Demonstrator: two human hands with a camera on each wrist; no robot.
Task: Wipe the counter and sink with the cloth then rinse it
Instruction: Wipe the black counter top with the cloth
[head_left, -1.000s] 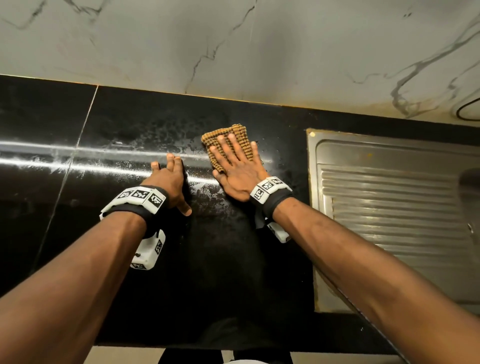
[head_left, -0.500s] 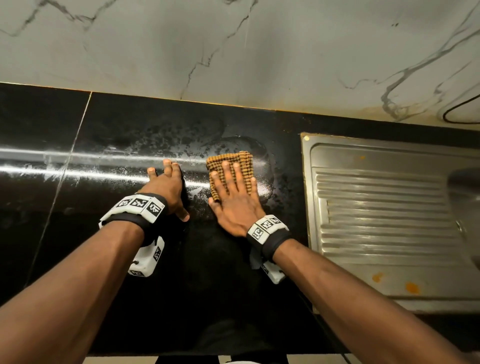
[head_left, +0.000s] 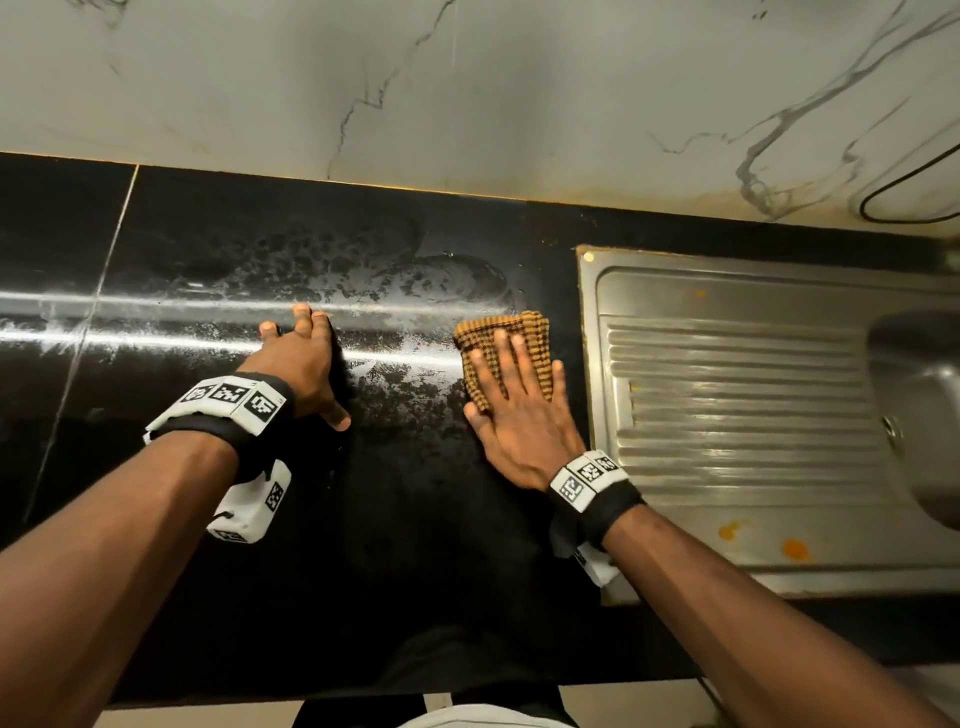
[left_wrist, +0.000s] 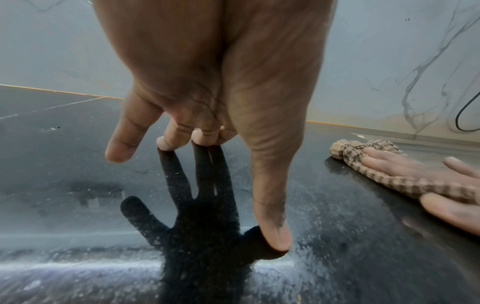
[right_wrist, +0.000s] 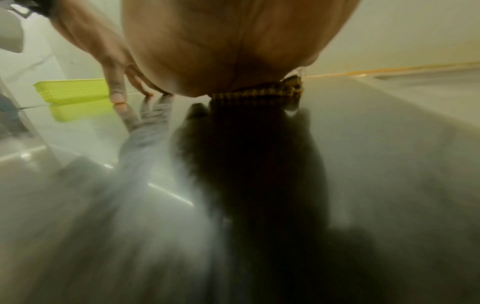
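A folded brown checked cloth (head_left: 524, 338) lies on the wet black counter (head_left: 415, 519), just left of the steel sink's drainboard (head_left: 727, 395). My right hand (head_left: 514, 395) presses flat on the cloth with straight spread fingers. The left wrist view shows that cloth (left_wrist: 363, 162) under the right hand's fingers (left_wrist: 405, 166). My left hand (head_left: 306, 358) rests on bare counter to the left, fingertips and thumb touching the surface, holding nothing. In the right wrist view the cloth (right_wrist: 259, 93) shows under the palm; that view is blurred.
The sink basin (head_left: 924, 405) sits at the far right, with orange stains (head_left: 792, 548) on the drainboard's front rim. A marble-look wall (head_left: 467, 93) backs the counter. A black cable (head_left: 904, 202) loops at the right. A lime-green tray (right_wrist: 72, 90) shows in the right wrist view.
My right hand has slid the cloth nearer, then rightward to the drainboard's edge. The left hand has stayed planted on the counter.
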